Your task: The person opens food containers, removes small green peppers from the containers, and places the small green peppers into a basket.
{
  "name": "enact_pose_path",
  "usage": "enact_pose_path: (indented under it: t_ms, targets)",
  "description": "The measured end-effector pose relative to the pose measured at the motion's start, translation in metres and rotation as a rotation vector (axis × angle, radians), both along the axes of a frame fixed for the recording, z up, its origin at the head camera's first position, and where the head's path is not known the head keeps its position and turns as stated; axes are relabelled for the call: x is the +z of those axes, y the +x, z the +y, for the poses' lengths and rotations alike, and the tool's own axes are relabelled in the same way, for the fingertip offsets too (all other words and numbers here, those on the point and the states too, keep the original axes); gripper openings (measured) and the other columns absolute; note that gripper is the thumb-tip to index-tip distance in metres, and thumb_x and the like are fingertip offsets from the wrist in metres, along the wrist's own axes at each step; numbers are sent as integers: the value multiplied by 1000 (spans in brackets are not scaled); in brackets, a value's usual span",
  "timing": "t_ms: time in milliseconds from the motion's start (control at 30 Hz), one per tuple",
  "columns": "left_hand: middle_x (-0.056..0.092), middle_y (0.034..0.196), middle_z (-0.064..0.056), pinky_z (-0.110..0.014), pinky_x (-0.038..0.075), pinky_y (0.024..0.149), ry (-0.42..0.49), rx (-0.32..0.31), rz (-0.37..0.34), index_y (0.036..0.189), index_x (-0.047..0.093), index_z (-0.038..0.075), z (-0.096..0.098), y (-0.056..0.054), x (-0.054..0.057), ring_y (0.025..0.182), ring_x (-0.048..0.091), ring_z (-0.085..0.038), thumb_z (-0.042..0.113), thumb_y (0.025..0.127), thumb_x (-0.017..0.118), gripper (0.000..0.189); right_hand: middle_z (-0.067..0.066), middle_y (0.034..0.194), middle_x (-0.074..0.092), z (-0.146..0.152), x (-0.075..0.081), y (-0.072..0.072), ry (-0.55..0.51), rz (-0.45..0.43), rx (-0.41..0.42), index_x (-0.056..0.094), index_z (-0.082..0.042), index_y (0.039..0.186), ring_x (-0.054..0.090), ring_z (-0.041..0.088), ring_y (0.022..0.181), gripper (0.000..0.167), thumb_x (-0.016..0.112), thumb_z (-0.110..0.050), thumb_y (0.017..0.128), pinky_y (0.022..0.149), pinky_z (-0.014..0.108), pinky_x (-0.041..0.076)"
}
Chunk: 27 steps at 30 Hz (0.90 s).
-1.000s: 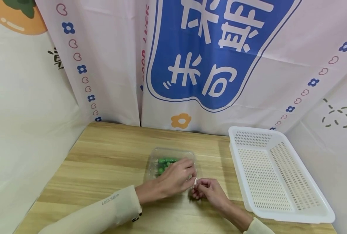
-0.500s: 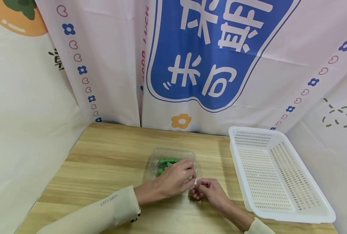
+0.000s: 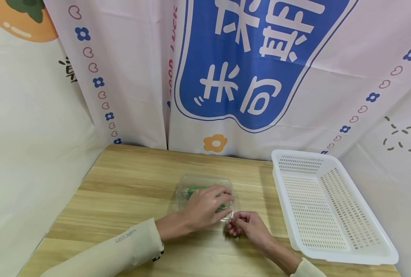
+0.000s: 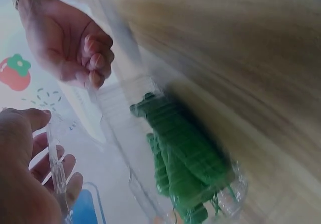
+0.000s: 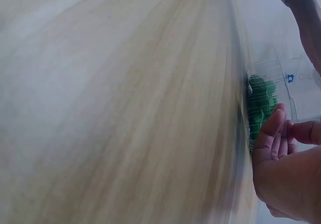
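Observation:
A clear plastic box (image 3: 205, 177) stands on the wooden table with several long green vegetables (image 4: 183, 143) inside, some with stems. My left hand (image 3: 205, 207) reaches over the box, its thumb and fingers curled about a clear plastic edge (image 4: 56, 169) in the left wrist view. At the box's near right corner, my right hand (image 3: 245, 227) pinches the rim between thumb and fingertips, its other fingers curled. In the right wrist view this right hand (image 5: 281, 143) partly covers the box and its vegetables. The left hand hides much of the contents in the head view.
On the right of the table (image 3: 122, 184) lies a white perforated basket (image 3: 313, 207). A printed cloth (image 3: 139, 77) hangs behind the table, and pale cloth (image 3: 35, 154) closes off the left side.
My left hand has shifted slightly left, and its fingers have spread apart over the box, covering more of the green vegetables. The right hand stays at the corner.

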<state>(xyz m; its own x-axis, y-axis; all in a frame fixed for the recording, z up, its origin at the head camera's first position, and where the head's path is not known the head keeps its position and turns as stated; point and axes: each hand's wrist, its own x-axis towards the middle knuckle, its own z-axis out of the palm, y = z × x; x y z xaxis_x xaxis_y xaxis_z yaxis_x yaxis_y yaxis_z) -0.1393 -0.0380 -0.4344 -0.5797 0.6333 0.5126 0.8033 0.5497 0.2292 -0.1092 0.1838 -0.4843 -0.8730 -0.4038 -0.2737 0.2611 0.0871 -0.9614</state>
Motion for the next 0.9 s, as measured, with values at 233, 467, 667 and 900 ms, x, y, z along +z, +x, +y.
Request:
enact_pose_path:
  t_ms: [233, 467, 667, 900]
  targets:
    - [76, 124, 0, -27, 61, 93, -1, 44, 42, 123, 77, 15, -14, -9, 8, 116, 72, -16, 36, 99, 76, 32, 16, 97, 74, 0, 1, 1, 4, -13, 0, 61, 20, 111, 70, 15, 82, 24, 56, -2, 105, 73, 23, 61]
    - [81, 109, -1, -34, 64, 90, 42, 112, 66, 108, 81, 15, -34, -17, 13, 101, 77, -19, 35, 105, 66, 25, 12, 93, 74, 0, 1, 2, 2, -6, -14, 62, 20, 108, 71, 13, 79, 24, 58, -3, 105, 71, 22, 61]
    - [81, 108, -5, -34, 66, 80, 101, 157, 50, 109, 81, 10, -48, -22, 14, 99, 78, -23, 30, 105, 65, 26, 11, 92, 74, -1, 2, 2, 10, -7, -28, 62, 21, 109, 70, 13, 78, 24, 59, -2, 104, 70, 22, 61]
    - [80, 112, -11, -43, 63, 95, 285, 189, -139, 112, 78, 4, -58, -31, 12, 107, 76, -28, 26, 110, 56, 32, 10, 91, 74, -2, 3, 1, 7, -14, -40, 63, 19, 108, 70, 12, 77, 22, 59, -3, 104, 68, 22, 60]
